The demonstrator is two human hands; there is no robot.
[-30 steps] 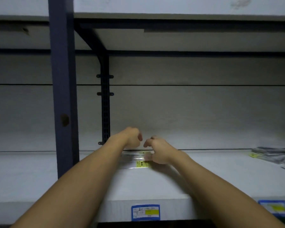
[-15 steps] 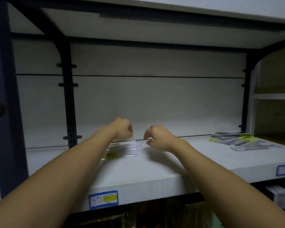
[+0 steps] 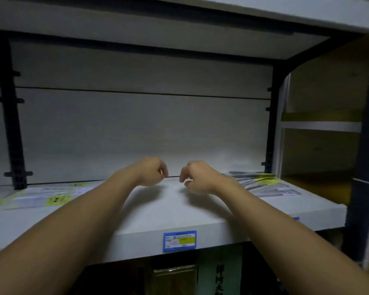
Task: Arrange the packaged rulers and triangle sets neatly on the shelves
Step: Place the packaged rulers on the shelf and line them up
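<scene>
Between placements, a person's left hand (image 3: 152, 172) and right hand (image 3: 197, 177) hover empty, fingers loosely curled, over the shelf (image 3: 168, 211); ruler packs (image 3: 43, 196) lie left, a loose pile (image 3: 262, 184) right, likely next to be gathered.

shelf (image 3: 179, 211) white | packages (image 3: 264, 186) clear, yellow labels | price tag (image 3: 179, 241) blue-yellow
</scene>
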